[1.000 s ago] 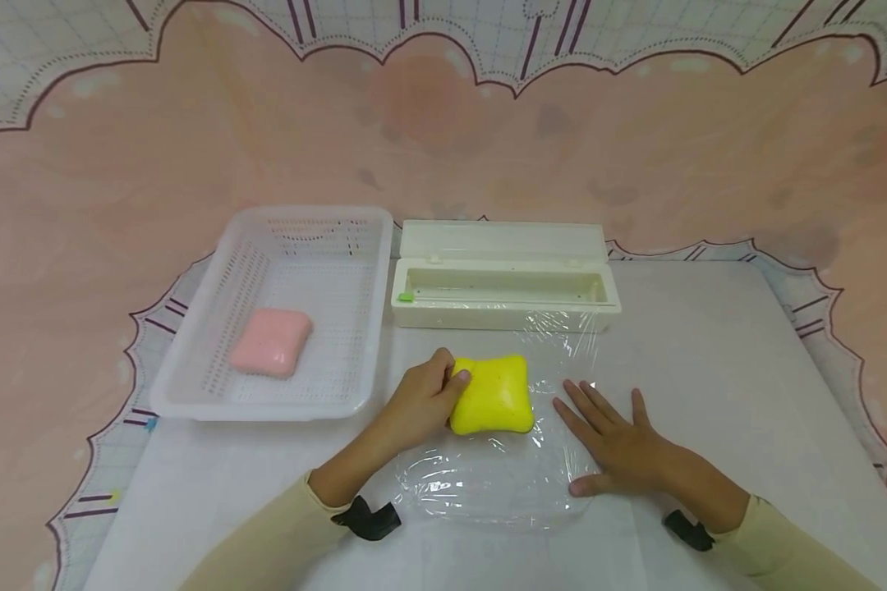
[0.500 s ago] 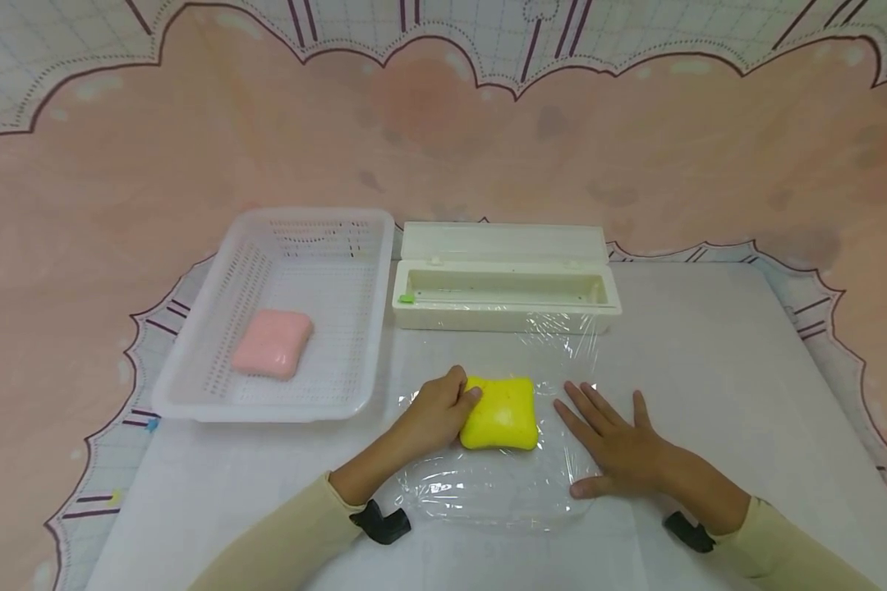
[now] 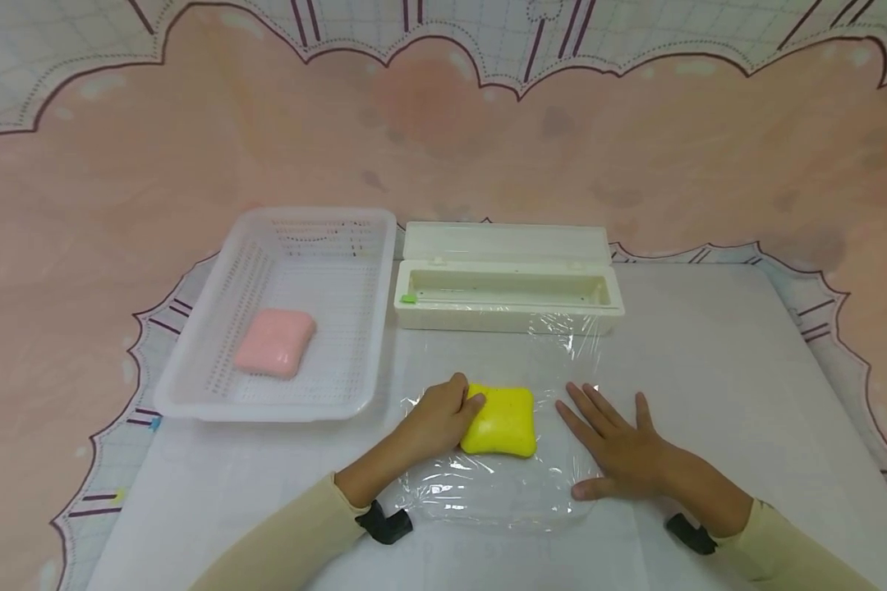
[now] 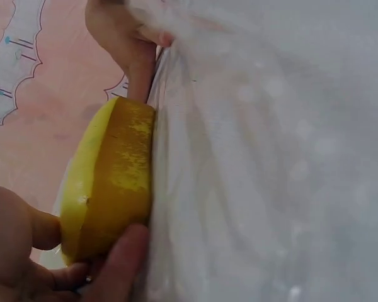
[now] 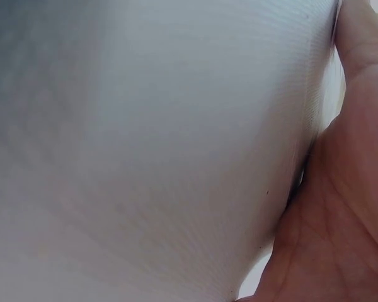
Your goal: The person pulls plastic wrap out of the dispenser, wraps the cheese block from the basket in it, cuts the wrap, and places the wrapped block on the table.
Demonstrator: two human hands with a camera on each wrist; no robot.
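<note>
My left hand [image 3: 434,417] grips a yellow pillow-shaped block [image 3: 501,420] by its left edge, thumb on top. In the left wrist view the underside of the block [image 4: 123,176] lies right at the film, fingers and thumb around its near end. Beneath it spreads a clear sheet of cling film [image 3: 480,505], wrinkled and shiny toward the front. The film runs back to a white cling film dispenser [image 3: 510,320] whose lid stands up. My right hand [image 3: 624,451] rests flat with spread fingers on the film's right edge. The right wrist view mostly shows the palm [image 5: 340,207] and a pale surface.
At the back left stands a white perforated plastic basket [image 3: 266,409] with a similar pink block [image 3: 275,343] inside. A small green slider [image 3: 409,299] sits at the dispenser's left end. White sheeting [image 3: 746,410] covers the table, over a patterned cloth [image 3: 111,460].
My left hand has moved the yellow block toward the front and slightly right, lowering it to the film. The right hand has stayed in place.
</note>
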